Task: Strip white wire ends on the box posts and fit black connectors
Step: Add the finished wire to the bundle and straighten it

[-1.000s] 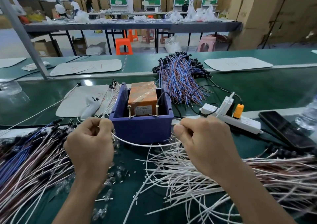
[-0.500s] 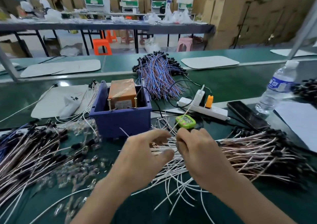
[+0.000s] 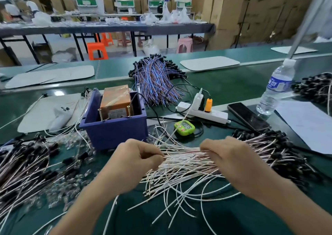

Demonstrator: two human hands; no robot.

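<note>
Head view: a few strands from the loose pile of thin, plastic-sheathed white wires (image 3: 183,164) are being pinched between the thumb and curled fingertips of the left hand (image 3: 136,161), while the right hand (image 3: 231,160), its fingers likewise curled, is being closed on what look like the same strands further along; how many strands are being held cannot be told. The pile is being kept on the dark green bench top (image 3: 136,216), just in front of the rectangular blue plastic box (image 3: 115,134). The two upright brass-coloured metal posts (image 3: 99,115) at the box's front wall are being left untouched, apart from both hands. By the look of it, one wire is being singled out for stripping. For this to be done well, a single strand is best being teased clear of its neighbours before anything is being lifted, since the wires are lying crossed and several are likely to be dragged along together. Each grip is better being taken close to a wire end, so that a short, stiff length is being offered to a post and the strand is being kept taut between the hands. Care is also being called for at the right edge of the pile, where the small black plastic connectors (image 3: 280,141) on the neighbouring heap are lying against it and snagging is being risked
</note>
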